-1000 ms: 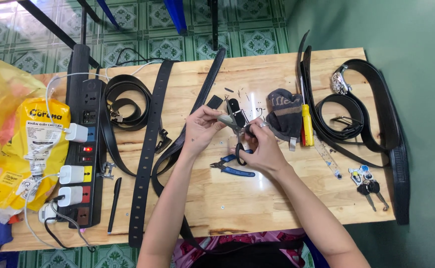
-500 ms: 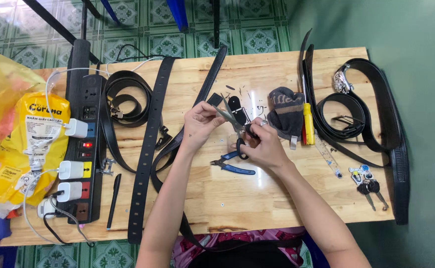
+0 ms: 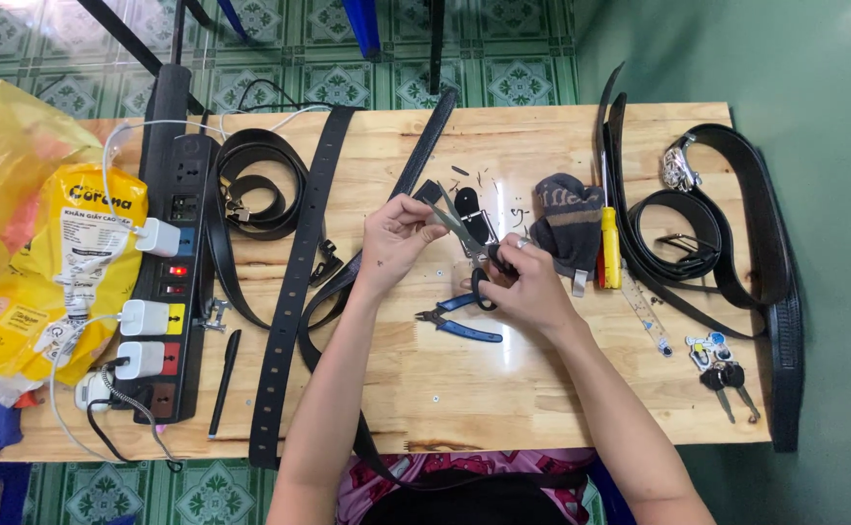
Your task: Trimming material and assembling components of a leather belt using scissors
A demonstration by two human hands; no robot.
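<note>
Your right hand (image 3: pixel 527 284) grips black-handled steel scissors (image 3: pixel 469 238), blades pointing up-left toward your left hand (image 3: pixel 393 241), which pinches a black leather belt end (image 3: pixel 427 192).

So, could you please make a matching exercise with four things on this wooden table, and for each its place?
Things:
1. yellow-handled screwdriver
2. blue-handled pliers
3. black power strip
4. bunch of keys

Places:
A. near the table's right front corner
B. left side, with white chargers plugged in
C. just below the two hands
D. right of the dark grey cloth

Pairs: 1-D, 2-C, 3-B, 4-A
</note>
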